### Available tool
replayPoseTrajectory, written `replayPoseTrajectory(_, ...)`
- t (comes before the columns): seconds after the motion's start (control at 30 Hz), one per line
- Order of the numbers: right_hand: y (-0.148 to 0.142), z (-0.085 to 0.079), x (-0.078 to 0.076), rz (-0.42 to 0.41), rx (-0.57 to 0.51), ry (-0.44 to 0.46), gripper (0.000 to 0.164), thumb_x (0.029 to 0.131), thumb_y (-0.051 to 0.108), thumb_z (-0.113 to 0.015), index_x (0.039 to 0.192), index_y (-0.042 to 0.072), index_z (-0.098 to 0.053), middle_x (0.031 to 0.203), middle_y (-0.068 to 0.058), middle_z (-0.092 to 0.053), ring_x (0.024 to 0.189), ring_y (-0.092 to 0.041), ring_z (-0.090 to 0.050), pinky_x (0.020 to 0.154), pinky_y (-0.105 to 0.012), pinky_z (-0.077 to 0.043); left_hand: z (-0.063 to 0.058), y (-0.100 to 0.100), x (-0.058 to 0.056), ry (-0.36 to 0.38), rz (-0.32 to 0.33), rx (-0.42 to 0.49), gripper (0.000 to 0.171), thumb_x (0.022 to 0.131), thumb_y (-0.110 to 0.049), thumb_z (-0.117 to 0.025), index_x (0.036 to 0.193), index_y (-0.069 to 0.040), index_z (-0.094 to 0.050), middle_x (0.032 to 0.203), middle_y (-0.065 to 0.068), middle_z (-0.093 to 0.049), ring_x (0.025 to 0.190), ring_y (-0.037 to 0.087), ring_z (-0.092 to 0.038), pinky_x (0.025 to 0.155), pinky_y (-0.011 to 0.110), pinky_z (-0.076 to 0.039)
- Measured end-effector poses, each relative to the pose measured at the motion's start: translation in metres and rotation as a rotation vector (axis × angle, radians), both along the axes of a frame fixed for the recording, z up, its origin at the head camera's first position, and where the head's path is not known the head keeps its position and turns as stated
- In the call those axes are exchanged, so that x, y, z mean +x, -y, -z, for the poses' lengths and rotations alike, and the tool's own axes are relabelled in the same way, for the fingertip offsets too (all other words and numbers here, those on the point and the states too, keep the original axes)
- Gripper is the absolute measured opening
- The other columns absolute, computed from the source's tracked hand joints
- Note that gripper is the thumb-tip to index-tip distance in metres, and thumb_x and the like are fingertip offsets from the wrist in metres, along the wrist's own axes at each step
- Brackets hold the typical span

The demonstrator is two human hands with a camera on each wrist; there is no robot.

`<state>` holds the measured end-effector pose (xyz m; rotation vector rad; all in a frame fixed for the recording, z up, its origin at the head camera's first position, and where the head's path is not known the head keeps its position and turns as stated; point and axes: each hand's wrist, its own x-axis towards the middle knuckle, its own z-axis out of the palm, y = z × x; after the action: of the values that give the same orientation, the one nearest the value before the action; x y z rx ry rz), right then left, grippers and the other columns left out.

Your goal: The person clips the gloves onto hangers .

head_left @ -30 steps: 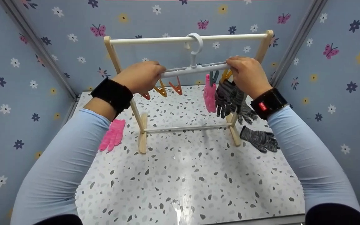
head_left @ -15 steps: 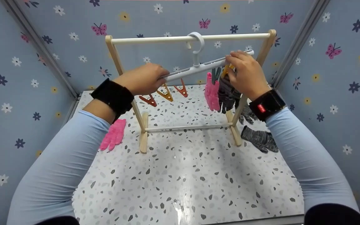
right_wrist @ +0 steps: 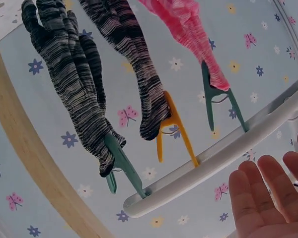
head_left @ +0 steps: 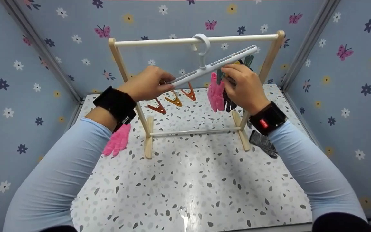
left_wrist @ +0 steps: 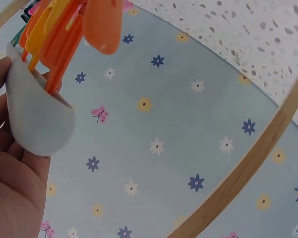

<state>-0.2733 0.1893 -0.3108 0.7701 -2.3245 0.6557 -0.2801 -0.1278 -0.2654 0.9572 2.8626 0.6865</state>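
Note:
A white clip hanger (head_left: 230,59) hangs by its hook from the rack's top rail, its right end tilted up. My left hand (head_left: 145,84) grips its lower left end, beside a red-orange clothespin (head_left: 158,108), a yellow clothespin (head_left: 175,101) and an orange clothespin (head_left: 190,94). My right hand (head_left: 246,87) is just below the right half; in the right wrist view its fingers (right_wrist: 268,186) are extended, apart from the bar. There, green and yellow clothespins hold a pink glove (right_wrist: 181,22) and two grey-black striped gloves (right_wrist: 72,74). In the head view this hand partly hides them.
The wooden rack (head_left: 159,41) stands on a speckled white surface (head_left: 179,180). Another pink glove (head_left: 118,141) lies left of it. A grey glove (head_left: 263,143) lies to the right, partly behind my forearm. Flower-patterned walls (head_left: 60,29) enclose the sides and back.
The hanger has tilted, right end rising and left end dropping. My right hand has released the bar's right end and moved down and left. My left hand keeps its grip.

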Motion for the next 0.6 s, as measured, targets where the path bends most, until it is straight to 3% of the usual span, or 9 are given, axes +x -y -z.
replayPoseTrajectory(0.17, 0.004, 0.004, 0.002, -0.002, 0.014, 0.041, 0.032, 0.1, 0.005, -0.072, 0.13, -0.007, -0.074, 0.132, -0.028, -0.074, 0.123, -0.046, -0.069, 0.11, -0.055, -0.056, 0.0, -0.002, 0.003, 0.074, -0.042, 0.064, 0.025, 0.106, -0.013, -0.07, 0.125, 0.001, -0.079, 0.103, 0.018, -0.08, 0.074, 0.012, -0.06, 0.064, 0.017, -0.049)
replayPoseTrajectory(0.3, 0.006, 0.008, 0.003, -0.003, 0.038, 0.075, 0.035, 0.1, 0.009, -0.075, 0.132, -0.006, -0.073, 0.131, -0.027, -0.074, 0.121, -0.045, -0.07, 0.107, -0.054, -0.058, 0.002, -0.006, 0.004, 0.107, -0.053, 0.108, 0.026, 0.104, -0.014, -0.074, 0.125, 0.001, -0.079, 0.108, 0.019, -0.082, 0.082, 0.016, -0.07, 0.069, 0.017, -0.055)
replayPoseTrajectory(0.43, 0.01, 0.012, 0.005, -0.015, 0.054, 0.098, 0.038, 0.101, 0.015, -0.077, 0.131, -0.008, -0.072, 0.127, -0.026, -0.075, 0.109, -0.043, -0.071, 0.094, -0.052, -0.062, 0.005, -0.01, 0.004, 0.12, -0.053, 0.145, 0.028, 0.102, -0.014, -0.077, 0.125, 0.002, -0.079, 0.111, 0.02, -0.082, 0.089, 0.021, -0.075, 0.077, 0.02, -0.059)
replayPoseTrajectory(0.6, 0.016, 0.015, 0.006, -0.042, 0.046, 0.13, 0.045, 0.099, 0.019, -0.081, 0.133, -0.009, -0.071, 0.115, -0.025, -0.077, 0.097, -0.04, -0.071, 0.086, -0.05, -0.062, 0.008, -0.014, 0.006, 0.145, -0.063, 0.181, 0.027, 0.102, -0.016, -0.078, 0.123, 0.0, -0.08, 0.109, 0.018, -0.083, 0.087, 0.016, -0.074, 0.078, 0.021, -0.06)
